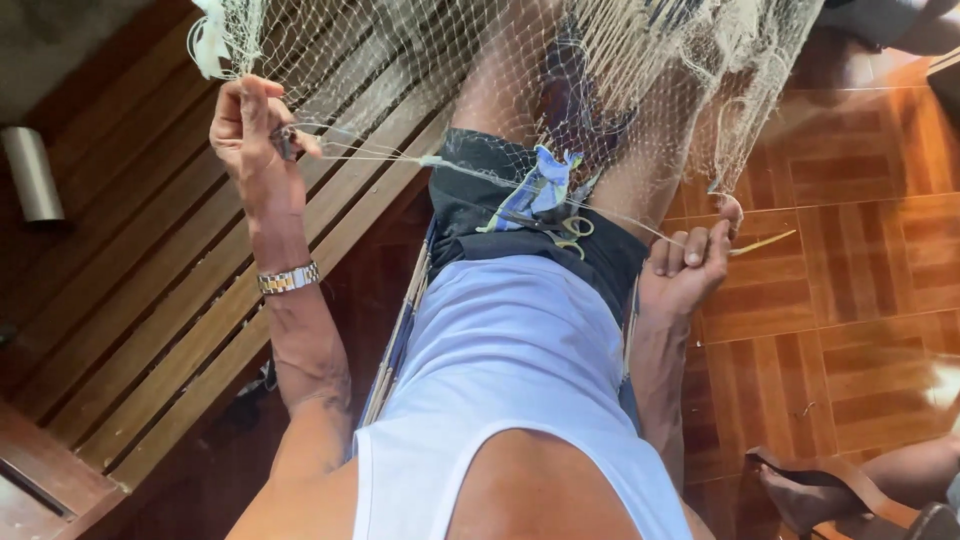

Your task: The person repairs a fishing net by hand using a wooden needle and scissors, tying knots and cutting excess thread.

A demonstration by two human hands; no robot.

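A pale fishing net [640, 70] hangs down over my lap and legs. My left hand [255, 135], with a metal watch on the wrist, is raised at the upper left and pinches a strand of the net's mesh. My right hand [690, 265] sits low by my right thigh, closed on a thin yellowish netting needle [765, 243] whose tip points right. A taut line [500, 175] runs between the two hands across my dark shorts. Small scissors [572, 232] lie on my lap under the net.
A slatted wooden bench [150, 300] runs along the left. Reddish wooden parquet floor [860, 250] lies to the right. Another person's foot in a sandal [800, 490] is at the bottom right. A grey cylinder [32, 172] stands at the far left.
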